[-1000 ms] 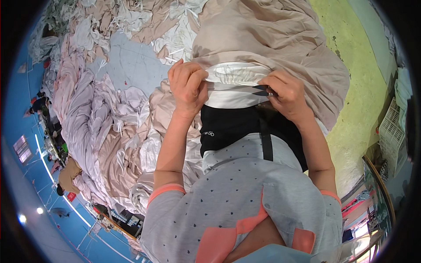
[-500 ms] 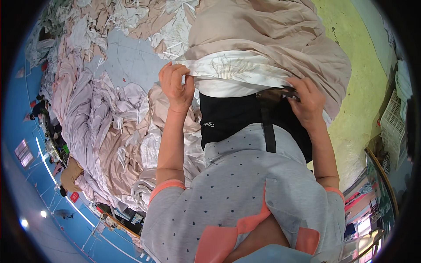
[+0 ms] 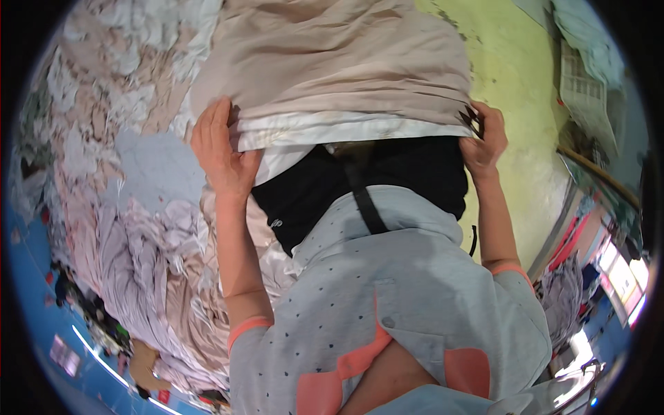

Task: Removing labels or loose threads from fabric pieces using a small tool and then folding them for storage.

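Note:
A wide beige cloth (image 3: 339, 59) with a white band (image 3: 360, 129) along its near edge lies stretched across in front of my lap. My left hand (image 3: 225, 149) is closed on the left end of that edge, its thumb below and the fingers over the cloth. At the right end, my right hand (image 3: 488, 138) grips the same edge. Small dark thread snips (image 3: 472, 120) stick out from the right hand, their pointed blades over the cloth; their handle is hidden by the fingers.
Heaped beige, white and lilac cloth (image 3: 131, 249) covers the left side, around a grey patch of floor (image 3: 155, 169). Yellow floor (image 3: 529, 131) runs along the right. A white plastic crate (image 3: 584, 93) stands at the far right. A dark strap (image 3: 361, 197) hangs over my lap.
Both hands have spread apart, pulling the white band straight; it now looks narrower, with more beige cloth above it. The view has shifted, so the cloth appears further left.

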Demonstrator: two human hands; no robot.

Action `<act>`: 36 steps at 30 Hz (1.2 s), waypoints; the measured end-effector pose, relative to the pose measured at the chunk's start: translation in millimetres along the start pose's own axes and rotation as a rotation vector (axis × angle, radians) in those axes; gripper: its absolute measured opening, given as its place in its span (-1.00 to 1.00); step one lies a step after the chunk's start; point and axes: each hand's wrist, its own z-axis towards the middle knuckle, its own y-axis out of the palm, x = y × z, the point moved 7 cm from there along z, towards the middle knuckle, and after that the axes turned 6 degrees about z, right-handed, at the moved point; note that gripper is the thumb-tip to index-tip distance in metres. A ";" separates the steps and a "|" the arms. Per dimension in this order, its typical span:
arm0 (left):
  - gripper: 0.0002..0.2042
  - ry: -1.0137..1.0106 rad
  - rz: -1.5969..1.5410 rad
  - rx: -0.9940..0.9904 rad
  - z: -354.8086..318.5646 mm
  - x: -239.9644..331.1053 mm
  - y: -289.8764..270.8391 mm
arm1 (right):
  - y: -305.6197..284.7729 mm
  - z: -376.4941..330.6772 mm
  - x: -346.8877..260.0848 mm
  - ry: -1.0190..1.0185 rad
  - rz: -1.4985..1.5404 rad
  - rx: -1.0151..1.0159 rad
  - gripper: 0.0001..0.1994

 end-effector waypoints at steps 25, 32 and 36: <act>-0.87 -0.272 -0.124 0.910 -46.9 -189.6 -208.5 | -31.1 2.0 -81.1 -0.244 0.356 -0.118 -0.71; -0.74 -0.711 0.224 0.361 -119.4 -335.7 -140.5 | -4.7 -35.5 -18.9 0.058 0.392 0.053 -0.66; -0.68 -0.881 -0.433 0.485 -107.5 -265.1 -62.4 | -14.0 -50.0 58.9 0.475 0.390 0.100 -0.78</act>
